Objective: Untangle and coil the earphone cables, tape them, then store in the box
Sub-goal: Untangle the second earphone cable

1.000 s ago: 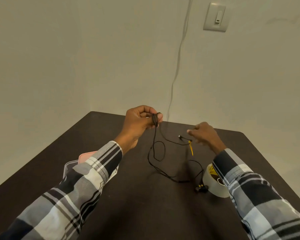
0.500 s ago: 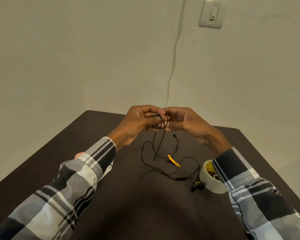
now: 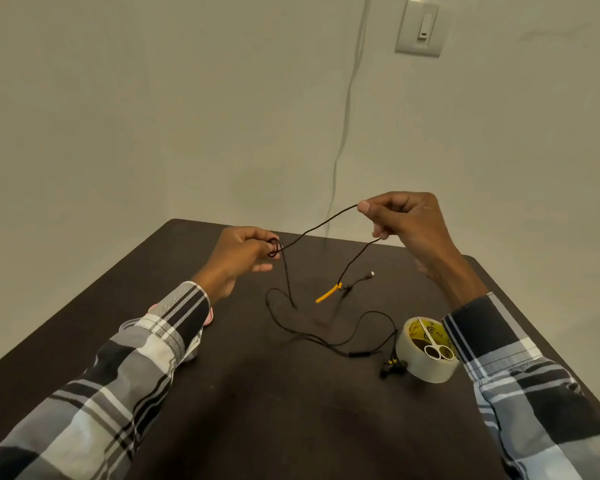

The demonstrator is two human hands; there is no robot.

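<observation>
A black earphone cable (image 3: 321, 224) stretches in the air between my two hands. My left hand (image 3: 238, 252) pinches a small coil of it above the dark table. My right hand (image 3: 407, 221) is raised to the right and grips the cable farther along. From there the cable hangs down to a yellow tie (image 3: 328, 294), then loops across the table to the earbuds (image 3: 392, 367). A roll of clear tape (image 3: 426, 349) stands beside the earbuds, under my right sleeve. The box (image 3: 207, 315), pink-edged, is mostly hidden behind my left sleeve.
Small white-handled scissors (image 3: 435, 349) rest inside the tape roll. The dark table (image 3: 274, 410) ends at a pale wall behind. A thin white wire (image 3: 347, 109) runs down the wall, beside a switch plate (image 3: 420, 27).
My hands were together at the coil half a second ago. My right hand has moved up and to the right, drawing a length of cable taut away from my left hand.
</observation>
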